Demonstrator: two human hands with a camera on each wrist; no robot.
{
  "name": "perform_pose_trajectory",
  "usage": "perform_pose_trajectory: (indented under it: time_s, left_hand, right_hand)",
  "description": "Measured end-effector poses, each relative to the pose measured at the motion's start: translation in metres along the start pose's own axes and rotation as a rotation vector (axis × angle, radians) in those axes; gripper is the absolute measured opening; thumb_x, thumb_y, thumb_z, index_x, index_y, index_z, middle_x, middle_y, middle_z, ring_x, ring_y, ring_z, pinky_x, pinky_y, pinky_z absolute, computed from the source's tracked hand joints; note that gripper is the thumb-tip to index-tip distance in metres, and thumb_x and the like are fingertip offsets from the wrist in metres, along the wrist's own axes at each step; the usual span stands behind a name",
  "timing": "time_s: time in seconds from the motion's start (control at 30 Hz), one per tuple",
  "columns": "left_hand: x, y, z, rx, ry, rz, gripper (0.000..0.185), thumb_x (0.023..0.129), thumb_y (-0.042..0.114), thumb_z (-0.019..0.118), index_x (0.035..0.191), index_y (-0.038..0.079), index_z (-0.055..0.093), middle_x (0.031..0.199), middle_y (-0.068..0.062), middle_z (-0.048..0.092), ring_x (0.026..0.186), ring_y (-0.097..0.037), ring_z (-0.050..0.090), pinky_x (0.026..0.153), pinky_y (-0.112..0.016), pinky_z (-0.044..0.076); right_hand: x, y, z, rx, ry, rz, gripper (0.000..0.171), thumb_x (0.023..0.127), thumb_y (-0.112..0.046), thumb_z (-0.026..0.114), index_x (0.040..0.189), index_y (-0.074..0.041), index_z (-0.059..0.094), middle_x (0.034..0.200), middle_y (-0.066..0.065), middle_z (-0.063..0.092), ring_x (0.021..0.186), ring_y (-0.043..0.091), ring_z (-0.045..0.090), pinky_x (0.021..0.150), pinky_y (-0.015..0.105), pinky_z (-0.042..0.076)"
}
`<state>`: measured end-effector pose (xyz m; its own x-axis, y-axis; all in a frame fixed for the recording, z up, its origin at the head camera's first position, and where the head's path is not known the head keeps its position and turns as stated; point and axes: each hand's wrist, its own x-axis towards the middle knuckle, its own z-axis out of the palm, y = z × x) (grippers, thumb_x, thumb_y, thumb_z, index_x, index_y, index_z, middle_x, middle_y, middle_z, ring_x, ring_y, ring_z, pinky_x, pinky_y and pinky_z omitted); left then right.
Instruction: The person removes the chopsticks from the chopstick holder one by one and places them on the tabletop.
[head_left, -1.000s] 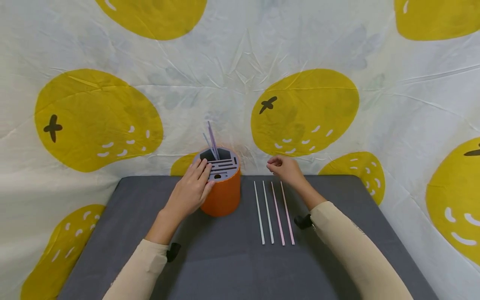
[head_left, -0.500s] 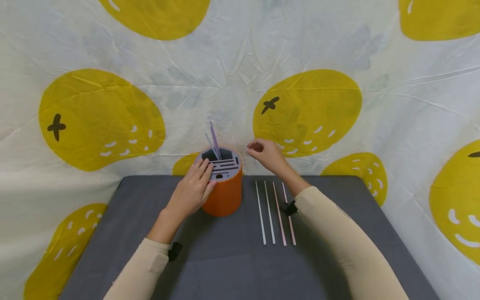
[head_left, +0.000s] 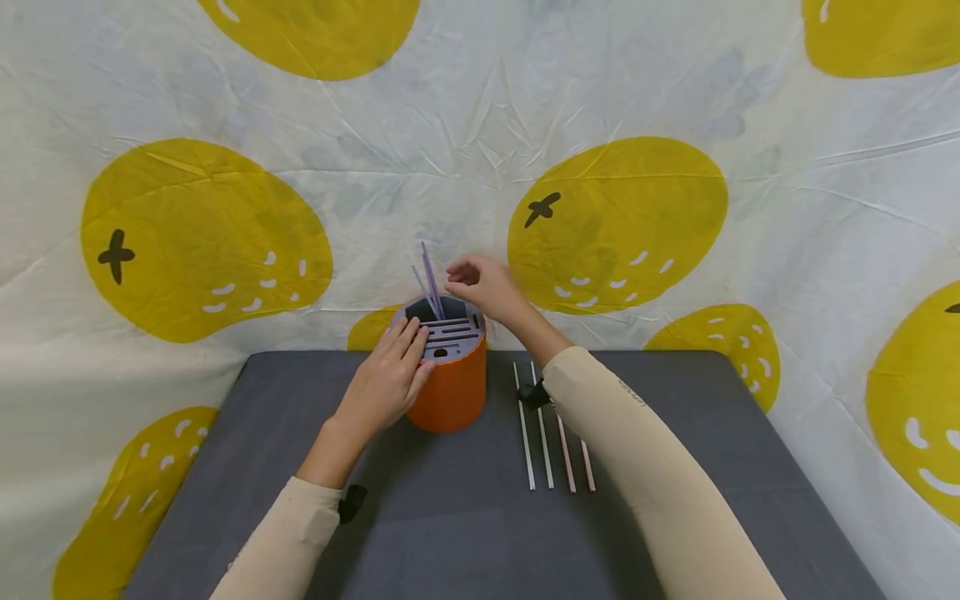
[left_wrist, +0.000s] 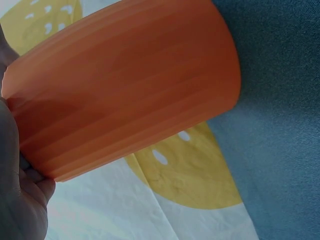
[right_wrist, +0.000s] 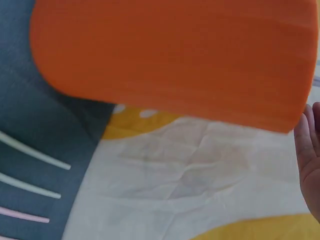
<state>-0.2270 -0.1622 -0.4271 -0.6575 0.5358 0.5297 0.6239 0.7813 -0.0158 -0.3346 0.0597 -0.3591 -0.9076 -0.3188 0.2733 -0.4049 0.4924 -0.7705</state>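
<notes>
A person's left hand (head_left: 390, 375) rests with straight fingers on the left wall and slotted grey lid of an orange cylindrical holder (head_left: 450, 383), which stands upright near the far edge of a dark grey desk (head_left: 420, 533). 2 or 3 thin straws (head_left: 427, 279) stick up from the holder's open rear compartment, their long axes near vertical and leaning a little to the left. The right hand (head_left: 483, 283) hovers just right of those straws, above the holder's far rim, with fingers loosely curled toward the thumb; whether it pinches anything cannot be told. That makes the right hand the nearer to the standing straws, which lie just to its left, while the left hand sits lower, against the holder's side. The left wrist view shows only the holder's ribbed orange wall (left_wrist: 125, 85) against the palm. To the right, 4 more straws (head_left: 555, 433) lie flat on the desk, parallel, running front to back, 2 white and 2 pink, partly crossed by the right forearm. A wrinkled backdrop (head_left: 622, 225) printed with yellow fruit hangs behind.
</notes>
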Motion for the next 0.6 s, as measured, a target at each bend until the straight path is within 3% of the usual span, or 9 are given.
perform_pose_trajectory:
  time_s: [0.3,0.6]
  left_hand:
    - [0.000,-0.001,0.002,0.004,0.017,0.012,0.056,0.104,0.028,0.060,0.148,-0.006,0.052,0.153,-0.027,0.050,0.146,-0.044,0.044,0.121,-0.056,0.036]
    - [-0.001,-0.003,0.005,0.011,0.033,0.026,0.056,0.105,0.029,0.059,0.147,-0.008,0.053,0.151,-0.029,0.051,0.145,-0.045,0.045,0.119,-0.057,0.038]
  right_hand:
    - [0.012,-0.012,0.020,-0.040,0.071,0.024,0.021,0.098,-0.020,0.074,0.114,-0.007,0.072,0.107,0.010,0.075,0.098,0.023,0.070,0.088,0.035,0.060]
    - [0.015,-0.009,0.035,-0.072,0.129,0.019,0.014,0.097,-0.019,0.074,0.104,-0.007,0.072,0.100,0.009,0.074,0.094,0.023,0.069,0.088,0.036,0.058]
